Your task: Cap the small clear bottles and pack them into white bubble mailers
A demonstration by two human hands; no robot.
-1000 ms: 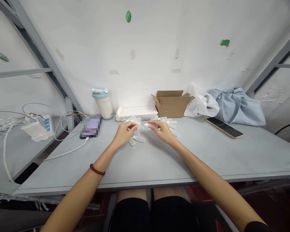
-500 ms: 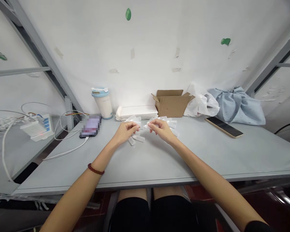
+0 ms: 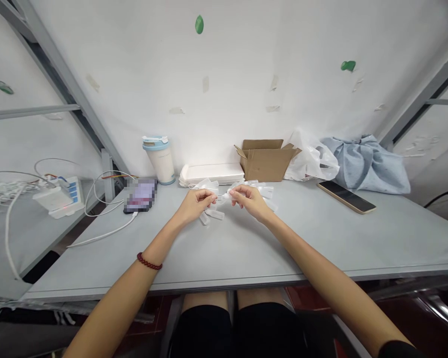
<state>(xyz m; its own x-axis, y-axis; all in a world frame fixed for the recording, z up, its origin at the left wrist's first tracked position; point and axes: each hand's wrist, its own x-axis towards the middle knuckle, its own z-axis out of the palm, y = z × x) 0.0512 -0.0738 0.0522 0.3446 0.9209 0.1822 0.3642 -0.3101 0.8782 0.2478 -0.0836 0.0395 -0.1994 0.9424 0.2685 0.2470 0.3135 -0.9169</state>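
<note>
My left hand (image 3: pixel 197 204) is closed in a pinch over the grey table (image 3: pixel 227 253); what its fingertips hold is too small to make out. Opposite it, my right hand (image 3: pixel 251 201) pinches a small white plastic piece (image 3: pixel 226 197), whose thin end points at the left fingertips. A narrow gap separates the two hands. Translucent white plastic pieces (image 3: pixel 214 214) lie in front of and beside my left hand. More of the same kind (image 3: pixel 265 190) lie behind my right hand, partly hidden by it.
Along the wall stand a blue-lidded cup (image 3: pixel 160 159), a stack of white trays (image 3: pixel 212 174), an open cardboard box (image 3: pixel 265 164), a white plastic bag (image 3: pixel 311 159) and a blue cloth bundle (image 3: pixel 368 164). One phone (image 3: pixel 141 195) charges at left; another phone (image 3: pixel 345 196) lies at right.
The view has shifted very slightly. Both hands keep their pinch in nearly the same place, with the small white piece still between them.
</note>
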